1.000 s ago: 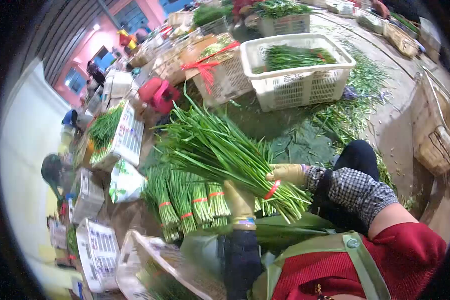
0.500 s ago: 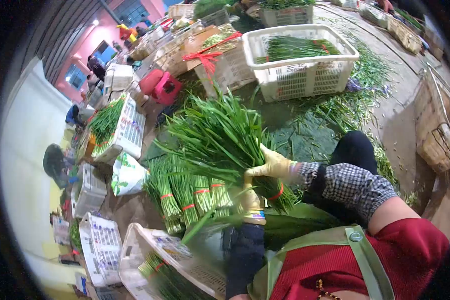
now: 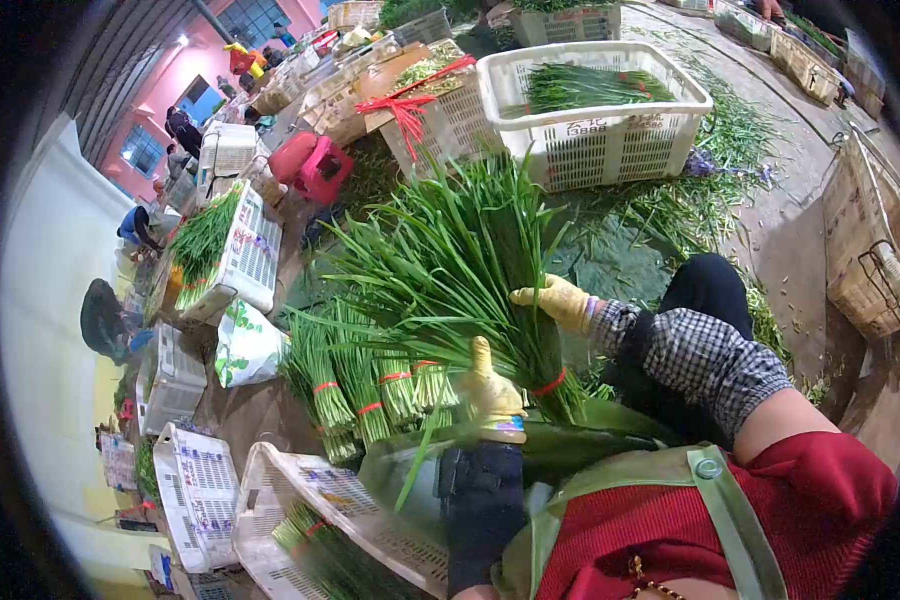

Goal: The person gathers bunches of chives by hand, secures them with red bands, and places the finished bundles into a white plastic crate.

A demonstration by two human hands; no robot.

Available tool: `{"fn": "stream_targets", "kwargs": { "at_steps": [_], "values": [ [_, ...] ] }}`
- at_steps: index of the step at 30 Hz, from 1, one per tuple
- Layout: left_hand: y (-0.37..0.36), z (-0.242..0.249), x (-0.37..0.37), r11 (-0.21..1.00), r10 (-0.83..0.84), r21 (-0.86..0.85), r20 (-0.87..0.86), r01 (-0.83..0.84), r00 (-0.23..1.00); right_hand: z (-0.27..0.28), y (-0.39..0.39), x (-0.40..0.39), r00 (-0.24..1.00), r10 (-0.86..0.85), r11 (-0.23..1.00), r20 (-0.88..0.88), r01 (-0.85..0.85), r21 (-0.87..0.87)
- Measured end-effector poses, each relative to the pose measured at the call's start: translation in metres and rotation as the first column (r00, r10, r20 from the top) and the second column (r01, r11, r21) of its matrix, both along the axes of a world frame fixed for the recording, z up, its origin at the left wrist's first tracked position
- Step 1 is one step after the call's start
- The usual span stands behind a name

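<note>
A large bunch of garlic chives [image 3: 470,250], with a red band round its stems, stands tilted in front of me. My right hand [image 3: 558,303], in a yellowish glove, grips it from the right above the band. My left hand [image 3: 492,385], also gloved, is just left of the stems with its thumb pointing up; its other fingers are smeared and partly hidden. A loose green leaf [image 3: 425,455] hangs below and left of that hand. Several banded chive bundles [image 3: 370,395] lie side by side on the left.
A white crate [image 3: 610,145] of chives stands ahead, with scattered trimmings [image 3: 695,215] beside it. Another crate [image 3: 280,530] with a bundle sits near my left side. A pink stool [image 3: 320,170], a white bag [image 3: 248,345] and other crates surround me. People are in the background.
My left hand has come away from the chive stems, its thumb now raised. The bunch has turned more upright, and my right hand has shifted slightly right and down with it.
</note>
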State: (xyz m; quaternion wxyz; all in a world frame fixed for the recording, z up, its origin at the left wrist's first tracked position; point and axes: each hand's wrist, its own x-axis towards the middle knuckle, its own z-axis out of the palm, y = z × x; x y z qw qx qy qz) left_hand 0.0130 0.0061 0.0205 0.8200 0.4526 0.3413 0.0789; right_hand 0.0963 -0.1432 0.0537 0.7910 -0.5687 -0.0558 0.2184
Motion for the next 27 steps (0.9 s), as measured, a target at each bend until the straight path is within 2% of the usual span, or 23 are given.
{"fn": "stream_targets", "kwargs": {
  "at_steps": [1,2,3,8,11,12,15,17,20,21,22,23,24,26,27],
  "values": [
    [0.000,-0.006,0.002,1.000,-0.004,-0.013,0.016,0.004,1.000,0.000,-0.003,0.000,1.000,0.011,1.000,0.015,-0.012,0.015],
    [0.004,-0.016,0.004,0.998,-0.024,-0.062,0.082,0.029,0.996,-0.008,-0.003,0.005,1.000,0.023,0.998,-0.010,-0.024,-0.066],
    [0.005,-0.020,0.004,0.993,-0.045,-0.106,0.143,0.060,0.989,-0.002,-0.003,0.002,0.999,-0.003,1.000,-0.053,0.003,-0.005],
    [0.011,-0.037,0.008,0.948,-0.104,-0.259,0.292,0.184,0.951,-0.011,-0.002,0.003,1.000,-0.018,1.000,-0.013,0.018,0.010],
    [0.011,-0.025,0.004,0.955,-0.113,-0.242,0.248,0.174,0.962,-0.014,-0.004,0.006,1.000,-0.020,1.000,-0.005,0.020,-0.012],
    [0.011,-0.030,0.005,0.976,-0.093,-0.176,0.187,0.126,0.978,-0.014,-0.005,0.007,1.000,0.012,1.000,-0.014,-0.012,0.000],
    [0.015,-0.044,0.009,0.989,-0.072,-0.111,0.186,0.094,0.980,-0.016,-0.007,0.007,1.000,0.018,1.000,-0.020,-0.018,-0.016],
    [0.015,-0.054,0.011,0.983,-0.071,-0.148,0.239,0.108,0.968,-0.016,-0.007,0.008,0.999,0.045,0.999,-0.003,-0.045,0.010],
    [0.015,-0.055,0.011,0.980,-0.081,-0.154,0.268,0.126,0.960,-0.002,-0.006,0.001,0.997,0.032,0.999,0.068,-0.032,-0.010],
    [0.013,-0.049,0.012,0.978,-0.092,-0.153,0.279,0.139,0.956,-0.012,-0.005,0.005,0.998,0.053,0.998,0.017,-0.052,-0.019],
    [0.010,-0.038,0.009,0.976,-0.114,-0.146,0.286,0.161,0.951,0.009,-0.007,-0.005,0.993,0.116,0.993,0.024,-0.116,0.006],
    [0.007,-0.026,0.005,0.971,-0.145,-0.141,0.301,0.195,0.942,0.033,-0.009,-0.014,0.985,0.169,0.985,0.039,-0.171,0.031],
    [0.002,-0.008,-0.002,0.963,-0.192,-0.118,0.324,0.241,0.926,0.033,-0.006,-0.015,0.972,0.120,0.990,0.204,-0.101,-0.101],
    [-0.007,0.020,-0.012,0.936,-0.276,-0.099,0.385,0.337,0.881,0.029,-0.001,-0.021,0.924,0.070,0.967,0.376,0.030,-0.254],
    [0.002,-0.008,-0.001,0.834,-0.288,-0.308,0.463,0.457,0.838,0.024,0.004,-0.023,0.926,0.055,0.961,0.373,0.052,-0.272]
  ]
}}
